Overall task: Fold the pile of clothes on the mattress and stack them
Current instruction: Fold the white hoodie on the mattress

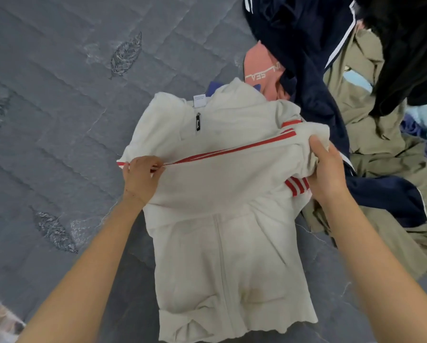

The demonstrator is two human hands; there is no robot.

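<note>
Cream jacket [227, 256] is having its sleeve [232, 167] folded across; the left hand [143, 177] and right hand [327, 169] are pinching it. Laying it flat probably comes next.

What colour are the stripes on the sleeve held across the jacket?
Red stripes on an off-white jacket, clearest in the head view.

Pink garment [259, 63]: white outlined letters read "SEA".
Zip pull [198, 122] on white jacket [222, 243]: script unreadable.
Neck label [199, 101]: print unreadable.

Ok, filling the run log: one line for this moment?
white jacket: on mattress, sleeve across chest | left hand: pinches sleeve | right hand: grips sleeve
</note>
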